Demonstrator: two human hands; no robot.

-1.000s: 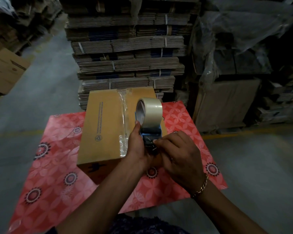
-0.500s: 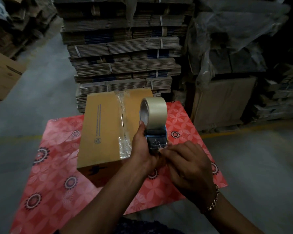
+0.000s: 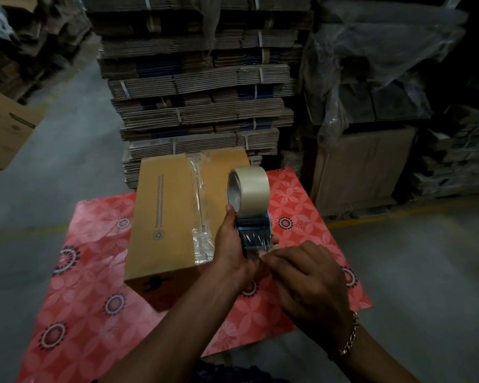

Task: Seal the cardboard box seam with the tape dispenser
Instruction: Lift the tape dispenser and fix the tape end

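A closed brown cardboard box (image 3: 163,217) lies on a red patterned table cover (image 3: 83,313). A strip of clear tape (image 3: 201,217) runs along its top seam. Just right of the box, my left hand (image 3: 233,250) grips a blue tape dispenser (image 3: 253,230) upright, with a roll of clear tape (image 3: 250,189) on top. My right hand (image 3: 307,280) pinches at the tape end at the dispenser's lower front. The tape end itself is too small to make out.
A tall stack of strapped flat cardboard sheets (image 3: 199,106) rises behind the table. Plastic-covered pallets (image 3: 371,92) stand to the right. A brown carton (image 3: 6,128) sits on the concrete floor (image 3: 426,272) at the left.
Both hands and the dispenser have shifted slightly right and away from me. My right fingers stay at the tape end. The box has not moved.
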